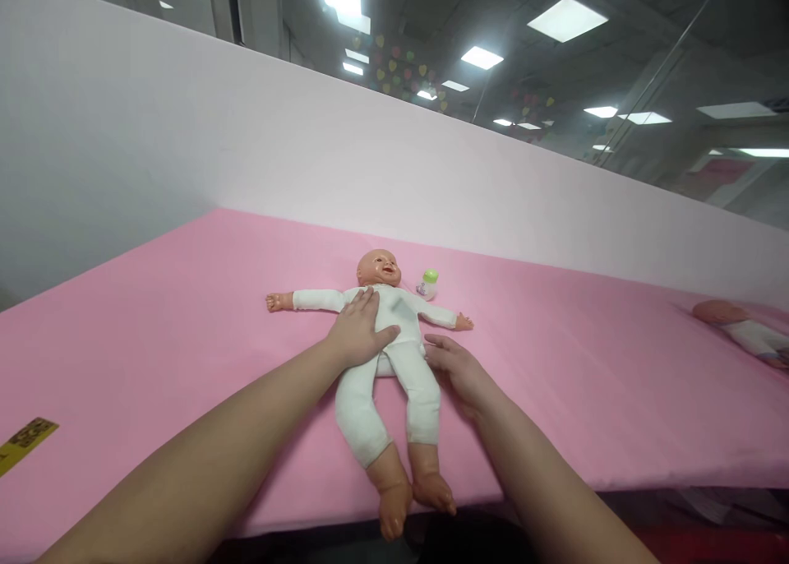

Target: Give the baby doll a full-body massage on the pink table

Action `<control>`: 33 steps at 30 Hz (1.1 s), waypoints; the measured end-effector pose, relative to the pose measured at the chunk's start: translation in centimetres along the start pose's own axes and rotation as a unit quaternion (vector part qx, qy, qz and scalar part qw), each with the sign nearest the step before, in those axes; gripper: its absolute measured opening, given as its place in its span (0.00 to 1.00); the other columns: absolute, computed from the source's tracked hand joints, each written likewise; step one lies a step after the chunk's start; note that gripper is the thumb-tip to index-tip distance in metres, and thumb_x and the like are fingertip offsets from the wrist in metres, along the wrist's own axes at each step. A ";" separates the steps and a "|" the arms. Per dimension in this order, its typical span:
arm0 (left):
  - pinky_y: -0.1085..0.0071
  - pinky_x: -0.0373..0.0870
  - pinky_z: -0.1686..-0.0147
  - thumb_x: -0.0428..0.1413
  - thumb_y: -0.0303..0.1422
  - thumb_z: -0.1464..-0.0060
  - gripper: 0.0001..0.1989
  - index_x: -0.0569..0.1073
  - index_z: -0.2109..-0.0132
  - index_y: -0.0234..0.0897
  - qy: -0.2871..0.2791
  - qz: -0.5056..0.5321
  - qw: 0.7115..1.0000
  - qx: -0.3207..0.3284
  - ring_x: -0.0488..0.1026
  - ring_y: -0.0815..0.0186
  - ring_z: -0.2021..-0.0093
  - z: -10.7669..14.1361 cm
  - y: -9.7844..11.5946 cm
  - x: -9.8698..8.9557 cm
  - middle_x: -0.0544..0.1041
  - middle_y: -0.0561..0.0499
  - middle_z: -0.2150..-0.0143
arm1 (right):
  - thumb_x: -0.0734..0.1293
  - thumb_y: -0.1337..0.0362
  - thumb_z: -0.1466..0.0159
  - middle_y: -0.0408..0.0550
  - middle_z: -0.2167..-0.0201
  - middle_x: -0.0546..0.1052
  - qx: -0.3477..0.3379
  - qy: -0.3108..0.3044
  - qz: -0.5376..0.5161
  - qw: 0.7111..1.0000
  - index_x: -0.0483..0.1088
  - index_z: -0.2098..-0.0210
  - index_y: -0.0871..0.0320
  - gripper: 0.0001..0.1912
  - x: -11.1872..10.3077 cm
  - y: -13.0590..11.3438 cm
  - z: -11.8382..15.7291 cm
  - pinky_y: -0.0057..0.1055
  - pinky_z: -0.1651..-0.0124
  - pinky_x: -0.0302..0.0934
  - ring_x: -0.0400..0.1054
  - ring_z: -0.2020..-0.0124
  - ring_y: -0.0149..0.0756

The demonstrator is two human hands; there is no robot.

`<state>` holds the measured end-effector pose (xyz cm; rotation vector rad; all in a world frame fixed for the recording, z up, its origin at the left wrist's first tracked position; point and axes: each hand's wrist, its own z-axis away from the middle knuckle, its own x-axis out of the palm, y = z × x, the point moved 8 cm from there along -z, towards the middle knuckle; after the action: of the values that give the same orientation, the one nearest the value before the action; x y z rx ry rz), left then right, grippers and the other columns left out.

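A baby doll (410, 371) with a white cloth body lies on its back, arms spread, on the pink table cover (542, 367). Its head is toward the wall and its feet reach the near edge. My left hand (363, 330) rests flat on the doll's chest and belly, fingers extended. Beside the doll's hip, my right hand (459, 367) has its fingers loosely curved and apart, the fingertips near or touching the doll's side. A small bottle (427, 284) with a green cap lies next to the doll's head.
A second doll (743, 330) lies at the far right. A yellow label with a printed code (28, 443) is at the left. The white wall (370, 169) runs behind the table, with glass above it. The table's near edge is just before me.
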<state>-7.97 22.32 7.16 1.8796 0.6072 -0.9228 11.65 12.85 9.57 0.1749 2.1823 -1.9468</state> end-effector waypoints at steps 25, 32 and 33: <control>0.47 0.53 0.27 0.65 0.55 0.45 0.53 0.54 0.23 0.37 0.165 0.376 0.888 -0.207 0.53 0.40 0.23 0.2 -6.1 -4.1 0.54 0.34 0.21 | 0.82 0.60 0.40 0.56 0.46 0.81 0.112 -0.085 -0.302 0.943 0.70 0.49 0.56 0.25 6.8 2.6 -8.5 0.46 0.45 0.76 0.79 0.47 0.50; 0.49 0.73 0.43 0.65 0.49 0.44 0.30 0.73 0.39 0.40 0.119 0.556 0.808 -0.155 0.77 0.43 0.42 0.5 -3.9 -5.4 0.81 0.41 0.45 | 0.81 0.54 0.40 0.54 0.50 0.82 0.005 -0.100 -0.203 0.974 0.73 0.50 0.57 0.25 7.4 -1.9 -6.6 0.47 0.46 0.74 0.78 0.48 0.53; 0.50 0.74 0.44 0.65 0.48 0.43 0.28 0.74 0.40 0.40 0.116 0.576 0.796 -0.148 0.77 0.44 0.42 0.6 -3.3 -5.6 0.82 0.42 0.46 | 0.80 0.54 0.39 0.54 0.50 0.82 -0.018 -0.105 -0.182 0.978 0.73 0.49 0.57 0.25 7.4 -2.7 -6.2 0.48 0.45 0.74 0.77 0.47 0.54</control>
<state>-13.92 23.08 9.77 1.6367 -0.3034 0.2082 3.41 18.34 11.09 -0.4461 2.2246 -1.9898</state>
